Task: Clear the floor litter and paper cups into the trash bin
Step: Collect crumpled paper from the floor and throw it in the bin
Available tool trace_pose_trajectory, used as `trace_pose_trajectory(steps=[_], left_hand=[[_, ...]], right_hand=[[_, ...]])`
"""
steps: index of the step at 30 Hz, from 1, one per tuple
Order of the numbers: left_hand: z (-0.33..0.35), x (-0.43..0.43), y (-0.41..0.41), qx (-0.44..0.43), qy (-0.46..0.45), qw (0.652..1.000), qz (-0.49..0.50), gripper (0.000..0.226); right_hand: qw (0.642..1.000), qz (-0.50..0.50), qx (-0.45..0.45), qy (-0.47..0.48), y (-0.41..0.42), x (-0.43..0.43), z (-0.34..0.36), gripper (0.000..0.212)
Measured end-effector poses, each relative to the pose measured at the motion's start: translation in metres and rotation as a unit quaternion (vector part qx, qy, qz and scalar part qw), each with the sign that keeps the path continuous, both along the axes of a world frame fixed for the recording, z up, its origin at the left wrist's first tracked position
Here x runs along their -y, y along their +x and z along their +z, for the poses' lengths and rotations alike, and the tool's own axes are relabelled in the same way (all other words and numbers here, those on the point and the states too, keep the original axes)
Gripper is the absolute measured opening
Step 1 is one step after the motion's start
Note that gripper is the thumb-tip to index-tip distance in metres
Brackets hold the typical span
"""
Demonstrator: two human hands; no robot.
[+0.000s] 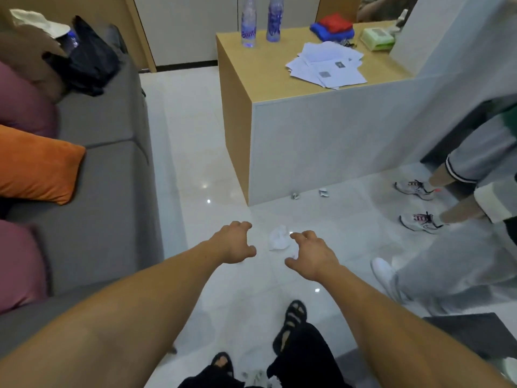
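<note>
- One glossy white tiled floor (195,152) runs from near to far through the middle of the scene.
- One grey sofa (112,177) fills the left side. On it lie three cushions: one orange cushion (36,163) and two mauve cushions, one far (25,107) and one near (19,261). One black bag (89,65) sits at its far end.
- One worktop (268,68), with a wooden top and a pale front, stands far right. It carries two clear water bottles, (248,22) and (275,19), both upright; one loose spread of white papers (327,64); one red folded cloth (335,22) on one blue folded cloth (327,33); and one green pack (376,37).
- Bystanders' legs stand at the right, with two grey sneakers, (414,189) and (419,221), and one white shoe (382,271) on the floor.
- The person's two bare arms reach forward and down. The left hand (235,242) is spread wide with fingers hooked, holding nothing. The right hand (310,253) is spread the same way, also holding nothing.
- Two black sandals, (292,320) and (222,362), are on the person's feet at the near edge.
- One crumpled white paper (278,238) lies on the floor between the two hands, just beside the right hand's fingertips; whether they touch it cannot be told.
- Two small scraps, (295,195) and (324,192), lie on the floor against the foot of the worktop, farther off.
- More pale litter (257,376) shows between the sandals; its count cannot be told.
</note>
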State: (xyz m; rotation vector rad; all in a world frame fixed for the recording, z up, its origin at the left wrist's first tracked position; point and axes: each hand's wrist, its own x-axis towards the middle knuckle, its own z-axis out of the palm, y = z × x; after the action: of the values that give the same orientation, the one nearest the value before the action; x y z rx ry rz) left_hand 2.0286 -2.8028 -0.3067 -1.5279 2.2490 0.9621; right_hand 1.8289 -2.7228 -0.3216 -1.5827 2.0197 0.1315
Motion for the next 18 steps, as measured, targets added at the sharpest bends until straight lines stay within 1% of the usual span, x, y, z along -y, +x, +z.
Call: trace_pose_trajectory(steps=[6, 10, 14, 18], left_hand=[[-0.057, 0.093, -0.057, 0.024, 0.057, 0.997, 0.045, 0.073], [-0.123, 0.149, -0.096, 0.027, 0.101, 0.989, 0.101, 0.072], [-0.227, 0.188, -0.129, 0.013, 0.146, 0.98, 0.135, 0.07], [-0.356, 0.208, -0.145, -0.002, 0.183, 0.972, 0.148, 0.069]], right_hand=[[0.998, 0.04, 0.02, 0.049, -0.063, 0.11, -0.067, 0.07], [0.992, 0.078, 0.042, 0.092, -0.098, 0.174, -0.137, 0.072], [0.988, 0.089, 0.04, 0.119, -0.128, 0.225, -0.235, 0.071], [0.984, 0.09, 0.034, 0.152, -0.141, 0.257, -0.361, 0.076]])
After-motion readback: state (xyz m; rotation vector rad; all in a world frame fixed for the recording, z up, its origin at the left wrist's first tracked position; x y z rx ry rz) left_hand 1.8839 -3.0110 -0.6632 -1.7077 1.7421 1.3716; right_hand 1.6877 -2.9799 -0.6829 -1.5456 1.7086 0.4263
